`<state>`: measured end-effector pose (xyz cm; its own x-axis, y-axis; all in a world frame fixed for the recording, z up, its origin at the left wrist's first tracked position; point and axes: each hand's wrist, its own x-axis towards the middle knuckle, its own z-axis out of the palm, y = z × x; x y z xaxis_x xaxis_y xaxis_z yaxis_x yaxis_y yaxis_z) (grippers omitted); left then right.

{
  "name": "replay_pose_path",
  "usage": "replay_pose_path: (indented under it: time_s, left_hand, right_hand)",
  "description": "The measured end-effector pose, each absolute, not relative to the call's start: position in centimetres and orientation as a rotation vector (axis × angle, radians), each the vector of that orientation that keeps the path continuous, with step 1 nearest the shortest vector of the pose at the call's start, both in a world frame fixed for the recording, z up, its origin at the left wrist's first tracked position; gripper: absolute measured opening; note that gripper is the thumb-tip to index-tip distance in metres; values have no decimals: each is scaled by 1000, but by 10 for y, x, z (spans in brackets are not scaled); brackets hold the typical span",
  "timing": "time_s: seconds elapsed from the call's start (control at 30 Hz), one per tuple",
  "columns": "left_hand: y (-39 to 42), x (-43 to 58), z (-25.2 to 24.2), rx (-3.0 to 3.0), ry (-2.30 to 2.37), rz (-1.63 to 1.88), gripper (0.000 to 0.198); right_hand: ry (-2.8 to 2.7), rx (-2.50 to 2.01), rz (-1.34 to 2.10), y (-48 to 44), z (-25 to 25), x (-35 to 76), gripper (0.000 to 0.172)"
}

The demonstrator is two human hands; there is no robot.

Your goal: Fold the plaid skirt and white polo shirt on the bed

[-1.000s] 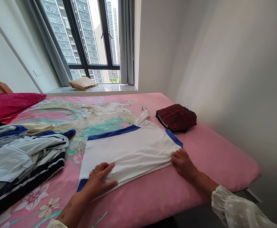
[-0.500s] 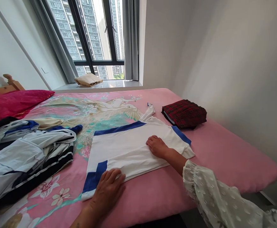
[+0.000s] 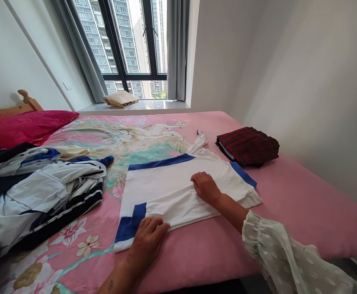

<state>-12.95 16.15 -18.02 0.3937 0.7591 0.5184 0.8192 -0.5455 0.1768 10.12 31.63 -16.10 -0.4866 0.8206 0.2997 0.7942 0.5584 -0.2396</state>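
Bright bedroom, tall window (image 3: 129,41) behind, and a pink flowered bedsheet (image 3: 288,204) as the work surface. The white shirt with blue trim (image 3: 169,179) lies flat near the bed's front edge, partly folded. Left hand (image 3: 149,241) rests on its near edge, fingers flat, gripping nothing. Right hand (image 3: 207,188) presses its middle, palm down, fingers loose. It looks light, soft and limp, best pinched at hems or corners. A folded plaid bundle (image 3: 248,145) sits just beyond, a clothes heap (image 3: 43,192) to the left.

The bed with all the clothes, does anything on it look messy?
The crumpled heap of white, blue and black striped clothes at the pink bed's left is untidy, unlike the neatly folded red plaid garment on its right. The white shirt with blue bands lies flat.
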Motion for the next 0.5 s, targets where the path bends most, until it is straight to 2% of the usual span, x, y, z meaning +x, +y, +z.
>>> replay_pose_path:
  time_s: [0.07,0.17,0.27,0.37,0.5]
  left_hand:
    - [171,-133,-182,-2505,-1473,-856,27]
    - [179,-142,-188,-2411,-1790,-600,29]
    - [175,-150,-188,-2301,-2095,-303,48]
    - [175,-150,-179,-2302,-2080,-242,57]
    - [188,-139,-176,-2488,-1925,-242,51]
  right_hand:
    - [-2500,-1126,136,298,-162,88,20]
    - [-2647,-868,184,278,-172,84,16]
    - [-2565,-1110,125,274,-181,102,14]
    - [-2423,-1285,68,272,-179,115,21]
    - [-2503,-1025,96,252,-177,106,35]
